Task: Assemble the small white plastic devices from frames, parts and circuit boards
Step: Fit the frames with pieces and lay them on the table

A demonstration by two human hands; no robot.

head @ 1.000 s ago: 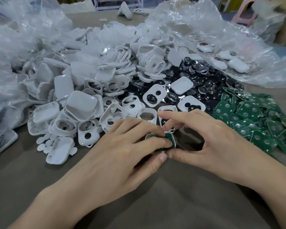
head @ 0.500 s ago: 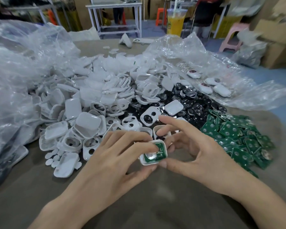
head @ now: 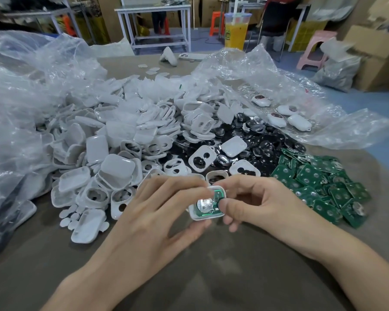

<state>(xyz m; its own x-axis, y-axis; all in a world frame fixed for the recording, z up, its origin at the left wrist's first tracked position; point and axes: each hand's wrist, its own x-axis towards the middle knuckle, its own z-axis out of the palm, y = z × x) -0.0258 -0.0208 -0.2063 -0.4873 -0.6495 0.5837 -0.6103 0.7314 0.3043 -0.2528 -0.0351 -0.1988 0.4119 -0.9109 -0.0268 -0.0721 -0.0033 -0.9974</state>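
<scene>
A small white plastic frame [head: 198, 215] with a green circuit board [head: 216, 196] seated inside it is held between both hands above the brown table. My left hand [head: 157, 212] grips the frame from the left, fingers over its top edge and thumb under it. My right hand [head: 254, 205] pinches its right side, thumb pressing on the board. A silver round contact shows in the board's middle. Behind lie a heap of white shells and frames [head: 112, 153], black round parts [head: 256, 140] and a pile of green boards [head: 323, 182].
Crumpled clear plastic bags [head: 20, 113] cover the left side, and another clear plastic sheet [head: 290, 90] lies at the far right with several finished white devices [head: 299, 122] on it. A drink cup [head: 236, 30] stands at the table's far edge. Bare brown table [head: 211, 277] lies under my forearms.
The hands have lifted the frame with the board off the table and turned it face up. The view has tilted up, showing more of the room. My right thumb now presses on the board.
</scene>
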